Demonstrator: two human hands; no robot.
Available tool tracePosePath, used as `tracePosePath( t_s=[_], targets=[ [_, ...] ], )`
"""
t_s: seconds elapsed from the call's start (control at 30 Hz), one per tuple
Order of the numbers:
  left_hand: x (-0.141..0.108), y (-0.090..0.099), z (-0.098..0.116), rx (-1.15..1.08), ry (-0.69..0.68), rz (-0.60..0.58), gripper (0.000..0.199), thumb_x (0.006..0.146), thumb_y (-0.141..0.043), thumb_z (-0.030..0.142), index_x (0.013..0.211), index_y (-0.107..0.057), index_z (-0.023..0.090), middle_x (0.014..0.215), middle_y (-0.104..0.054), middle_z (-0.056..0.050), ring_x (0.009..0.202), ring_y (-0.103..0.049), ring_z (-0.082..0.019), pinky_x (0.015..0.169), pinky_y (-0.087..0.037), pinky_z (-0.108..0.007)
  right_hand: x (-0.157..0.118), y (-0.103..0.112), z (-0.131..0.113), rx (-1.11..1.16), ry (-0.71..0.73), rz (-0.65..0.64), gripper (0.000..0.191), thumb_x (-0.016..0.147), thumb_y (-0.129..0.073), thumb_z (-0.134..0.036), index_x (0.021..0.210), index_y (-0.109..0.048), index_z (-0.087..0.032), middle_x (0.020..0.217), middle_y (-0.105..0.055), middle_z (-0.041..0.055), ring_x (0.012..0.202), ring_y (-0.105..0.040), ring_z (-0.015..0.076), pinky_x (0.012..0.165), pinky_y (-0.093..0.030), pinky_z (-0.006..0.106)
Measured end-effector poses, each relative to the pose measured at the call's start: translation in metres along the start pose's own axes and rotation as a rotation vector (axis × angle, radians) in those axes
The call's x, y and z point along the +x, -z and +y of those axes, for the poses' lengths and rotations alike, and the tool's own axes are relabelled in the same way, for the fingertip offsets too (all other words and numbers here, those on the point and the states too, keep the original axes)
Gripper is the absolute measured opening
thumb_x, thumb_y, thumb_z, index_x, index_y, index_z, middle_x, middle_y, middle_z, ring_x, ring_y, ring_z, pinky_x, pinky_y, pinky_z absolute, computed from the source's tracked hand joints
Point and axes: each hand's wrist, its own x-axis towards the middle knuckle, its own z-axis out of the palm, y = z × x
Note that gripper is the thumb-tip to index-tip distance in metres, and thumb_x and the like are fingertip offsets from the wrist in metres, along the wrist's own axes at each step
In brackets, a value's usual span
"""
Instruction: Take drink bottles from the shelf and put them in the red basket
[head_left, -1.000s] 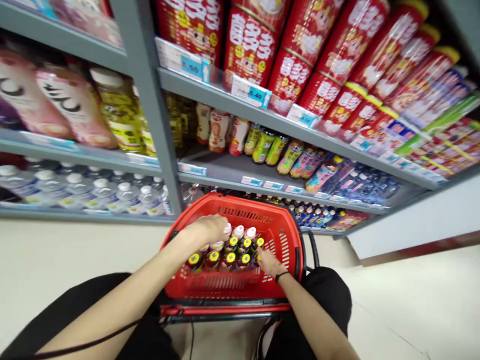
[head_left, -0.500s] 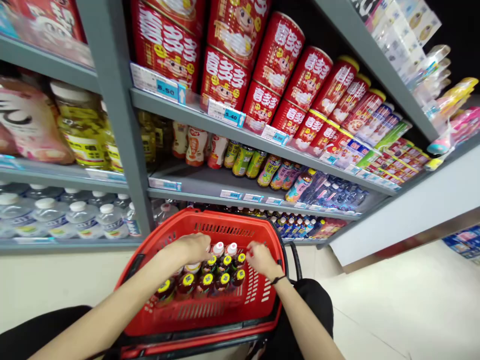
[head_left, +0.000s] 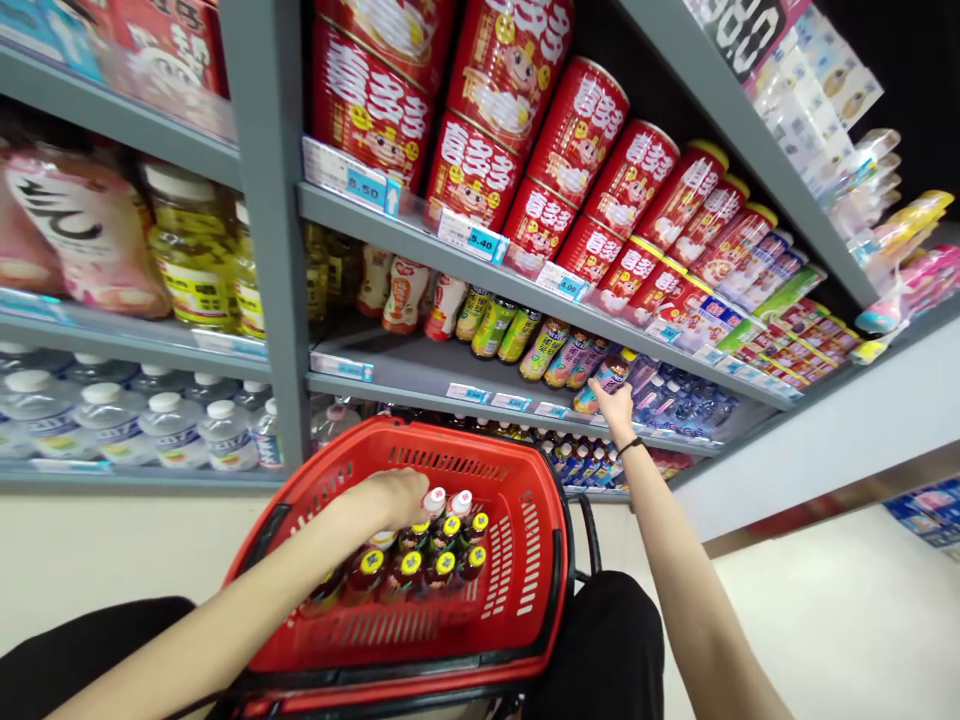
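Observation:
A red shopping basket [head_left: 510, 640] stands in front of my knees, with several yellow-capped dark drink bottles [head_left: 410, 566] upright in rows inside. Behind them are two bottles with white caps [head_left: 460, 500]. My left hand [head_left: 405, 494] is down in the basket beside the white caps, fingers curled together; what they hold, if anything, is hidden. On the shelf, my right hand [head_left: 616, 404] is closed around a yellow-capped drink bottle [head_left: 616, 368] with a blue and orange label. That bottle stands at the front, to the right of other labelled drink bottles [head_left: 546, 350].
Red cans [head_left: 474, 170] stand stacked on the shelf above, its grey edge [head_left: 420, 228] close over the bottle row. A grey upright post [head_left: 274, 230] divides the shelving. Water bottles [head_left: 169, 428] line the lower left shelf. A white panel [head_left: 810, 430] borders the right side.
My right hand has left the basket, moved up and right to the shelf and closed on the yellow-capped bottle. My left hand stays in the basket. The view has shifted slightly.

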Motion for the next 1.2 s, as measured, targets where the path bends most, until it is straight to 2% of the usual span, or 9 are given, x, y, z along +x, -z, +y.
tracePosePath(
  t_s=[0.2,0.37,0.5,0.57,0.7,0.83,0.93,1.07,1.2],
  targets=[
    [-0.009,0.000,0.010,0.008,-0.031,0.006,0.028,0.080,-0.068,0.029,0.101,-0.080,0.015,0.113,-0.077,-0.023,0.108,-0.074,-0.036,0.086,-0.055,-0.037,-0.005,-0.014,-0.004,-0.007,-0.001,0.023,0.037,0.097,-0.067,-0.042,0.122,-0.064,-0.016,0.121,-0.068,0.0099,0.106,-0.067,0.0244,0.096,-0.054,0.047],
    [-0.016,0.005,0.016,0.036,-0.084,0.008,0.030,0.083,-0.066,0.029,0.105,-0.079,0.013,0.114,-0.076,-0.023,0.109,-0.073,-0.037,0.087,-0.056,-0.038,-0.035,-0.010,-0.002,0.084,0.190,0.070,0.058,0.078,-0.079,-0.043,0.122,-0.058,-0.012,0.112,-0.073,0.0158,0.104,-0.069,0.0295,0.094,-0.053,0.041],
    [-0.013,0.009,0.013,0.037,-0.118,0.049,0.030,0.090,-0.059,0.030,0.106,-0.077,0.011,0.112,-0.075,-0.025,0.108,-0.073,-0.038,0.088,-0.056,-0.043,-0.058,-0.001,-0.010,0.218,0.341,0.112,0.062,0.078,-0.073,-0.050,0.124,-0.055,-0.013,0.113,-0.072,0.0147,0.101,-0.069,0.0268,0.093,-0.053,0.038],
    [-0.013,0.013,0.011,0.000,-0.183,0.133,0.032,0.096,-0.051,0.029,0.112,-0.073,0.013,0.115,-0.075,-0.021,0.112,-0.071,-0.035,0.095,-0.053,-0.044,-0.073,0.006,-0.017,0.279,0.373,0.140,0.064,0.079,-0.071,-0.055,0.122,-0.055,-0.011,0.117,-0.070,0.0178,0.105,-0.068,0.0278,0.096,-0.052,0.042],
    [-0.023,0.022,0.015,-0.289,-0.428,0.501,0.035,0.102,-0.045,0.037,0.124,-0.065,0.018,0.124,-0.071,-0.012,0.116,-0.066,-0.026,0.105,-0.048,-0.039,-0.120,0.018,-0.033,0.446,0.445,0.113,0.061,0.080,-0.074,-0.054,0.120,-0.057,-0.012,0.114,-0.071,0.0181,0.104,-0.069,0.0282,0.098,-0.052,0.044],
    [-0.028,0.016,0.033,-0.535,-0.516,0.636,0.058,0.099,-0.054,0.053,0.146,-0.048,0.020,0.149,-0.054,-0.013,0.140,-0.048,-0.028,0.120,-0.036,-0.043,-0.188,0.017,-0.047,0.573,0.493,-0.186,0.056,0.081,-0.079,-0.043,0.125,-0.055,-0.017,0.106,-0.073,0.0103,0.088,-0.070,0.0229,0.085,-0.056,0.039],
    [-0.020,-0.002,0.046,-0.751,-0.431,0.630,0.066,0.087,-0.070,0.054,0.138,-0.051,0.016,0.139,-0.061,-0.014,0.128,-0.058,-0.030,0.112,-0.045,-0.045,-0.234,0.003,-0.054,0.590,0.457,-0.472,0.055,0.080,-0.078,-0.037,0.127,-0.056,-0.019,0.103,-0.074,0.0076,0.083,-0.068,0.0222,0.077,-0.056,0.035],
    [-0.007,-0.023,0.046,-1.027,-0.312,0.569,0.061,0.074,-0.083,0.046,0.121,-0.060,0.015,0.110,-0.075,-0.009,0.097,-0.071,-0.026,0.089,-0.057,-0.038,-0.265,-0.022,-0.047,0.681,0.277,-0.636,0.059,0.081,-0.077,-0.034,0.133,-0.052,-0.023,0.110,-0.073,0.0080,0.092,-0.069,0.0244,0.084,-0.057,0.038],
    [-0.005,-0.021,0.039,-1.209,-0.306,0.547,0.063,0.071,-0.085,0.043,0.123,-0.060,0.016,0.113,-0.075,-0.009,0.099,-0.072,-0.025,0.089,-0.058,-0.036,-0.276,-0.036,-0.032,1.003,-0.005,-0.833,0.062,0.081,-0.076,-0.055,0.131,-0.056,-0.025,0.128,-0.068,0.0099,0.114,-0.065,0.0276,0.096,-0.055,0.041]
  ],
)
